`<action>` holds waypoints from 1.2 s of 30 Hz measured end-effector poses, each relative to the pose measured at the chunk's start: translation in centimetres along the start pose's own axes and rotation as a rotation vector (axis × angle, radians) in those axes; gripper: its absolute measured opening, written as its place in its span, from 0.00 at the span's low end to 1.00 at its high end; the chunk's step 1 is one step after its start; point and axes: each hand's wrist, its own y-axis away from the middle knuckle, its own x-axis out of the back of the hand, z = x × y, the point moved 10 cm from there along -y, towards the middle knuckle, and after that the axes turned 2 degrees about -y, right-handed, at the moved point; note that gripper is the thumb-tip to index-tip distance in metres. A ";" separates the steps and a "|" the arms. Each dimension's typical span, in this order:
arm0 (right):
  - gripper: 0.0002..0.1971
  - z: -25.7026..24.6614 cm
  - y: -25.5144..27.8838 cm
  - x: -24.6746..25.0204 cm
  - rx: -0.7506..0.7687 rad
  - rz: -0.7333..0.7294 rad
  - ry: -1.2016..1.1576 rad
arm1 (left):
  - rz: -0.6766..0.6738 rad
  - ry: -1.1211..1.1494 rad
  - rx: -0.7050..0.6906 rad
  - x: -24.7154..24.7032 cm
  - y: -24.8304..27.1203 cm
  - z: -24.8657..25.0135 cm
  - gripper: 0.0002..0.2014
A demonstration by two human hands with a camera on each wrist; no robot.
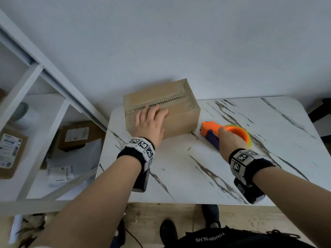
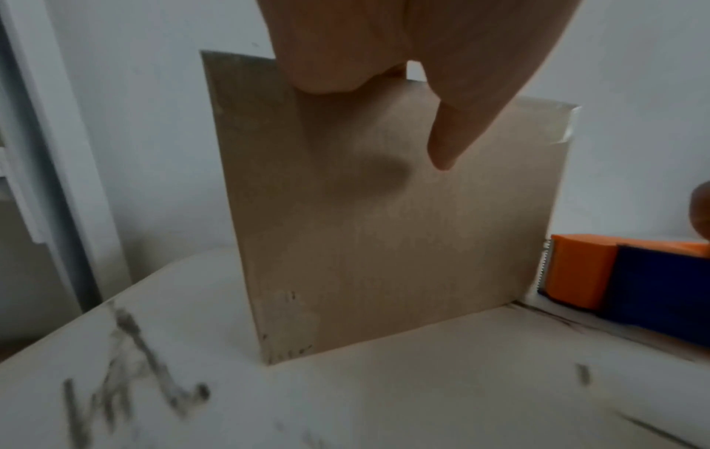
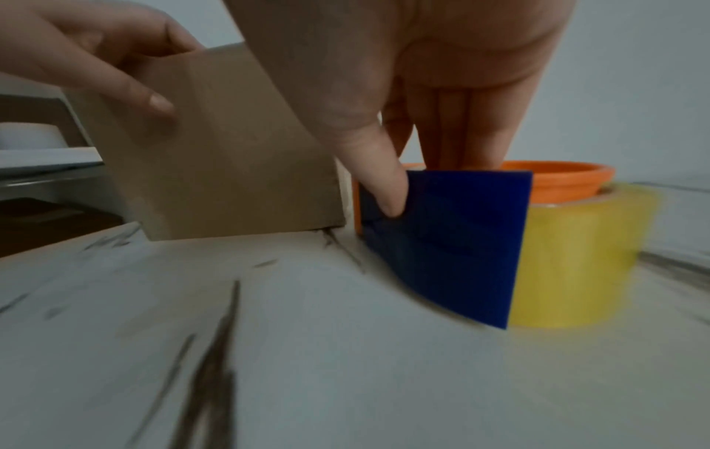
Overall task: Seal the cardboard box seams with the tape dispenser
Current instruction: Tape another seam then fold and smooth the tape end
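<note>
A closed cardboard box (image 1: 179, 120) stands at the back left of the marble table (image 1: 188, 169), its top seam running lengthwise under printed tape. My left hand (image 1: 150, 122) rests on the box's near-left top, fingers flat by the seam and thumb (image 2: 453, 127) down the front face (image 2: 384, 237). To the right lies the orange and blue tape dispenser (image 1: 208, 128) with a yellowish tape roll (image 3: 576, 258), its toothed end almost against the box's right side. My right hand (image 1: 231, 140) grips it, fingers inside the orange ring and thumb (image 3: 384, 188) on the blue plate (image 3: 453, 243).
A white shelf frame (image 1: 35, 97) stands left of the table, with labelled parcels (image 1: 77, 135) and mailers on it. The wall is right behind the box. The table's near edge runs just in front of my body, with shoes on the wooden floor below.
</note>
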 end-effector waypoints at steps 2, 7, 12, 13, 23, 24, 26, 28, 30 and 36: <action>0.14 0.1 -1.5 0.8 0.017 0.012 -0.007 | -0.006 0.035 -0.033 -0.2 -1.3 0.3 0.27; 0.13 -0.1 -5.8 1.9 0.027 0.002 0.007 | 0.053 0.051 -0.083 -0.9 -4.4 1.2 0.23; 0.17 0.0 -8.7 2.8 0.033 -0.002 0.032 | 0.063 0.057 -0.074 -1.2 -6.7 0.8 0.19; 0.17 0.1 -9.0 2.9 0.037 0.001 0.046 | 0.067 0.052 -0.080 -1.3 -6.8 0.8 0.19; 0.18 1.3 -9.7 3.3 -0.018 0.030 0.047 | 0.059 0.046 -0.067 -1.6 -6.7 0.8 0.20; 0.18 1.4 -9.5 3.3 -0.023 0.031 0.030 | 0.047 0.043 -0.060 -1.5 -6.7 0.7 0.19; 0.18 1.3 -8.9 3.3 -0.026 0.045 0.000 | 0.018 0.035 -0.063 -1.4 -6.7 0.8 0.20; 0.18 1.0 -8.1 3.5 -0.018 0.074 0.008 | -0.035 0.032 -0.073 -1.3 -6.5 1.0 0.23; 0.19 0.3 -7.2 3.8 0.001 0.111 0.034 | -0.104 0.023 -0.084 -1.4 -6.1 1.2 0.27; 0.18 -2.1 -4.7 5.9 0.048 0.158 -0.003 | -0.250 -0.046 -0.106 -1.0 -4.5 1.2 0.35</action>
